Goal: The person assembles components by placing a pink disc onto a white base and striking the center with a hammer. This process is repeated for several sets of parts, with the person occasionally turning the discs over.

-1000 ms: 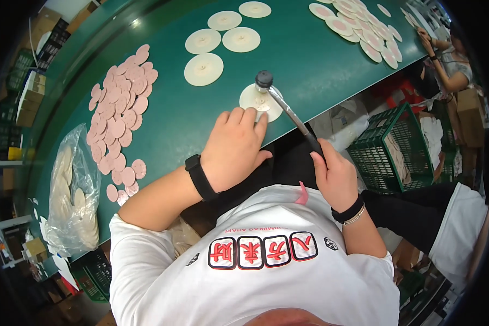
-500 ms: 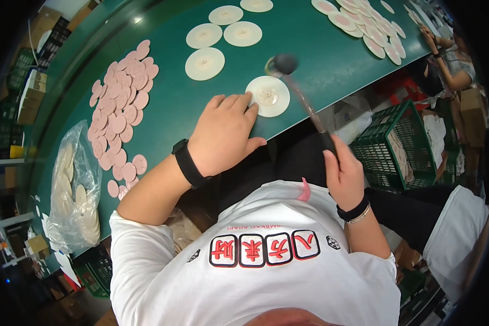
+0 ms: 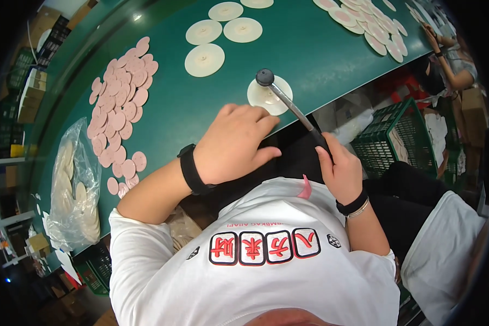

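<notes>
Cream disc (image 3: 266, 96) lies beyond the empty, half-spread left grip (image 3: 232, 143) and right grip (image 3: 341, 169) clasping a mallet (image 3: 292, 108).

Far left: cardboard boxes (image 3: 31, 98) stand stacked | Below them: a yellow object (image 3: 17, 150), possibly a container, too small to tell | Right: a green mesh crate (image 3: 374, 151) stands near a co-worker (image 3: 463, 66) in a pale top

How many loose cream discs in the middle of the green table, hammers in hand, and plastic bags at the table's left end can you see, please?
Cream discs: 6, one cut off by the picture's top edge
Hammer: 1
Plastic bag: 1
Total: 8
</notes>
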Demonstrator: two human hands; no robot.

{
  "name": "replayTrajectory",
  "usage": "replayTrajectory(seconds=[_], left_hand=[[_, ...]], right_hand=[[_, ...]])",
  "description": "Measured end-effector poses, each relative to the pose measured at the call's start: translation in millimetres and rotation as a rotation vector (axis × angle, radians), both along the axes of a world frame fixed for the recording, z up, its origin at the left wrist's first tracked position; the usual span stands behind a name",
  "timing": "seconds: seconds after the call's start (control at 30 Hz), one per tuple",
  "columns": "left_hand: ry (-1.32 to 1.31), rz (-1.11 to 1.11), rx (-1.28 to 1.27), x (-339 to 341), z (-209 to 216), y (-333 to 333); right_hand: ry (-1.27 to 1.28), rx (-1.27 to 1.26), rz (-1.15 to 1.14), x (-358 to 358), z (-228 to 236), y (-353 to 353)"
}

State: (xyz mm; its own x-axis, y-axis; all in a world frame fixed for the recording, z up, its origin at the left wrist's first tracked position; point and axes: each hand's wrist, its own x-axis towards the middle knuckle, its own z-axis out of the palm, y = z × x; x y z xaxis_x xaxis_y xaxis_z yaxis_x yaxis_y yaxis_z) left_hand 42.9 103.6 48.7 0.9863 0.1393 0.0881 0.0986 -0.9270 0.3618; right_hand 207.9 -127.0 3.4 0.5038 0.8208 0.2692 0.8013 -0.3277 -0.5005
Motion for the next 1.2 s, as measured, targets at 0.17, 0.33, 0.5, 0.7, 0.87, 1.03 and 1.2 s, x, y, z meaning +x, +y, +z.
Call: replayTrajectory(seconds=[0.17, 0.33, 0.5, 0.7, 0.87, 1.03, 1.2], left_hand=[[-0.097, -0.02, -0.042, 0.7, -3.3, 10.5], [-0.027, 0.067, 0.288, -1.7, -11.6, 16.1], [0.07, 0.083, 0.354, -3.1, -10.9, 11.2], [0.063, 0.086, 0.327, -2.4, -11.8, 9.2], [0.078, 0.067, 0.224, 0.2, -2.7, -3.9], [-0.085, -0.006, 0.017, 0.3, -3.1, -6.2], [0.064, 0.122, 0.292, -3.6, -6.5, 6.4]], right_hand=[[0.276, -0.042, -0.01, 5.3, 5.0, 0.6], [0.262, 0.18, -0.025, -1.1, 6.2, -4.1], [0.054, -0.085, -0.03, -7.6, 0.7, -4.7], [0.115, 0.059, -0.042, -15.4, 3.7, -5.8], [0.112, -0.024, -0.02, -9.7, 1.5, 1.6], [0.305, -0.052, 0.058, 1.9, 3.9, 13.4], [0.364, -0.09, 0.048, 1.4, 13.0, 13.0]])
